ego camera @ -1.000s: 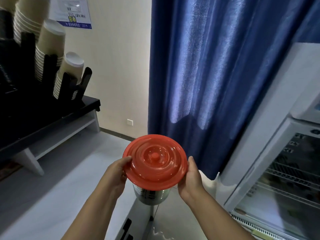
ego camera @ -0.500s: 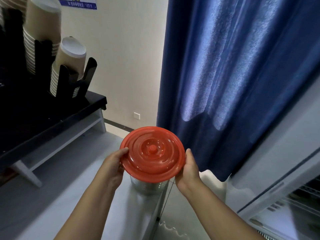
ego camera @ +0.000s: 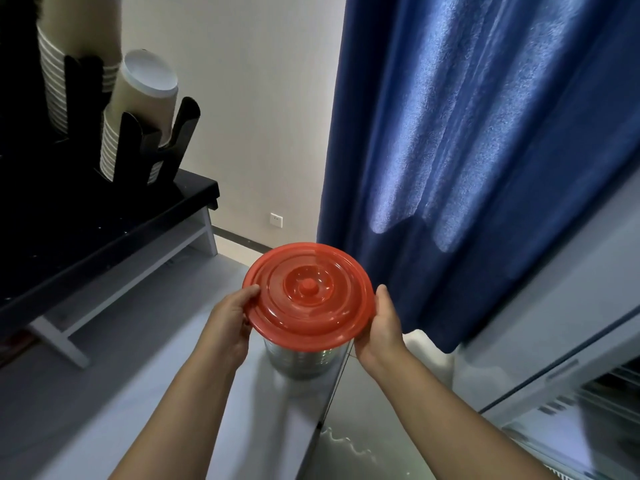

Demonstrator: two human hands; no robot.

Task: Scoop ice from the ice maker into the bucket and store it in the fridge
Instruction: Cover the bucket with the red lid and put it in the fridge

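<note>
The steel bucket (ego camera: pixel 301 358), capped by a red lid (ego camera: pixel 308 296), is at the right edge of the grey counter (ego camera: pixel 104 393); I cannot tell whether it rests on it. The left hand (ego camera: pixel 230 320) and right hand (ego camera: pixel 381 323) each hold the lid's rim in a closed grip from opposite sides, thumbs on top. The fridge (ego camera: pixel 561 323) stands at the right. Stacked paper cups (ego camera: pixel 138 109) are at the far left, and a blue curtain (ego camera: pixel 485 133) hangs beyond.
</note>
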